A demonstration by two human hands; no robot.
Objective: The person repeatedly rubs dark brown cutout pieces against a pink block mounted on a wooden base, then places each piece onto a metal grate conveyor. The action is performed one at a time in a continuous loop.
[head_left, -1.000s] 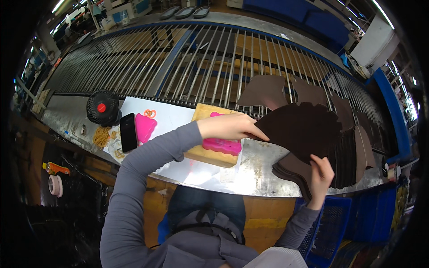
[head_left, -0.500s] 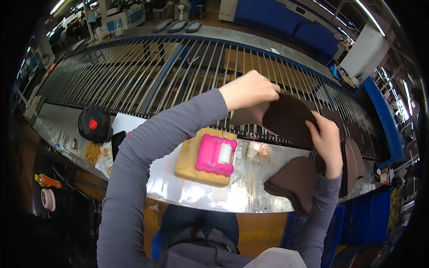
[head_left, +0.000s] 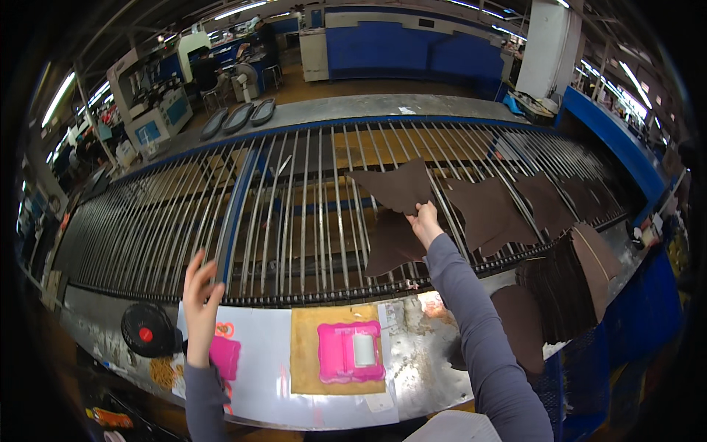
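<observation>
My right hand (head_left: 426, 221) is stretched out over the rack (head_left: 280, 214). Its fingers pinch the edge of a brown piece (head_left: 401, 188). The piece is flat and thin, dark brown, with pointy corners and a wavy edge. It lies on the metal bars, up near the middle of the rack. A second brown piece (head_left: 390, 247) lies just below it, right by my hand.

My left hand (head_left: 200, 302) is open and holds nothing. Its fingers are spread, and it is up in the air over the front edge of the rack.

More brown pieces (head_left: 515, 210) lie on the bars to the right. A tall stack (head_left: 571, 283) of them stands at the right end of the table (head_left: 420, 361). On the table in front of me is a pink tool (head_left: 346, 352) on a tan board (head_left: 305, 353). A small black fan (head_left: 147, 331) sits on the left, near a pink patch (head_left: 224, 357) by my left wrist.
</observation>
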